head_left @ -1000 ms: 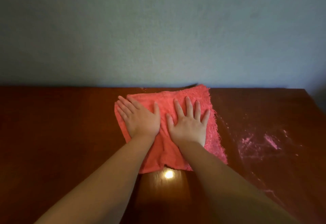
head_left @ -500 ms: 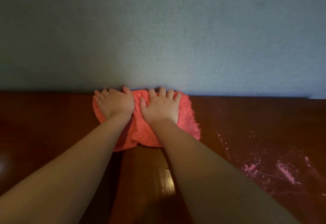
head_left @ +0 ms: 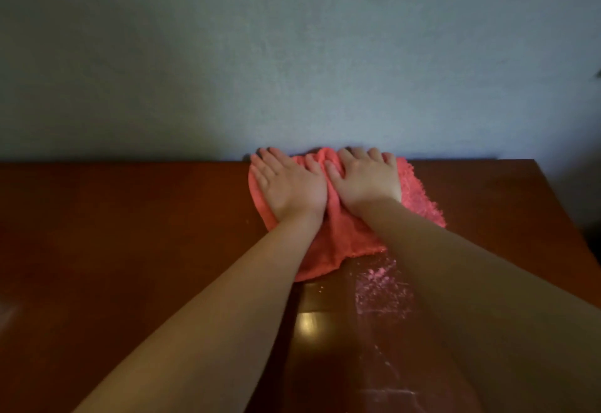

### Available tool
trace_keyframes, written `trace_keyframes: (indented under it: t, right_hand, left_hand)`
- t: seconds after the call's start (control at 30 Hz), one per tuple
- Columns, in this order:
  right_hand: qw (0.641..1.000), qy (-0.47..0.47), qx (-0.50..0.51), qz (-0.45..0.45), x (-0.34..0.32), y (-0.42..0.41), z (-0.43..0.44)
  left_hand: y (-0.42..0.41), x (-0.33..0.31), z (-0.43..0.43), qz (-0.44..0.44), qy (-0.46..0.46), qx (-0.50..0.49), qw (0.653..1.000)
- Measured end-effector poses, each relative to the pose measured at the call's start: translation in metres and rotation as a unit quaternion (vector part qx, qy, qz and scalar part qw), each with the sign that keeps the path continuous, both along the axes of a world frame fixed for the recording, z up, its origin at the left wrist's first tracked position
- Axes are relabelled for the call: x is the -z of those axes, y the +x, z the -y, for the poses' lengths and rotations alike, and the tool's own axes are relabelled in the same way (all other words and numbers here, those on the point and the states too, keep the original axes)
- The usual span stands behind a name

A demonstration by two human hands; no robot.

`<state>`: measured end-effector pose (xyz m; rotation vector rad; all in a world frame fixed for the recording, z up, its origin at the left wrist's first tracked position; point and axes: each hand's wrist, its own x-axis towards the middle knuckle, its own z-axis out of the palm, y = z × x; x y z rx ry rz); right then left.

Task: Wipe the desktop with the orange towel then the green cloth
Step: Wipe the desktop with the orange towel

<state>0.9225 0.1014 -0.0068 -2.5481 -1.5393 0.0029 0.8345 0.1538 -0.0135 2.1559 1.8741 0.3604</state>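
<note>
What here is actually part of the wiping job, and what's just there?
Part of the job:
- orange towel, pressed down by the left hand and right hand
- wooden desktop
- pinkish smears on it
- the green cloth is not in view

Just there:
- grey wall behind
- light glare on the wood

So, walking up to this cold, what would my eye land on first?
The bright orange towel, bunched at the far edge of the dark wooden desktop against the grey wall, stands out first. The left hand and the right hand press flat on it side by side. Nearer the camera, a pale pinkish smear streaks the wood just below the towel, beside a glint of light.
</note>
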Motion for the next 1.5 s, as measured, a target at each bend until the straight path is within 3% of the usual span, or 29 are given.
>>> trace_keyframes:
  t: [0.33, 1.5]
  right_hand:
    - [0.999, -0.027, 0.022, -0.032, 0.002, -0.003, 0.034]
    - [0.991, -0.045, 0.122, -0.028, 0.008, -0.193, 0.272]
  left_hand:
    - [-0.006, 0.0, 0.023, -0.055, 0.029, 0.178, 0.982]
    - [-0.183, 0.007, 0.246, -0.059, 0.023, 0.282, 0.957]
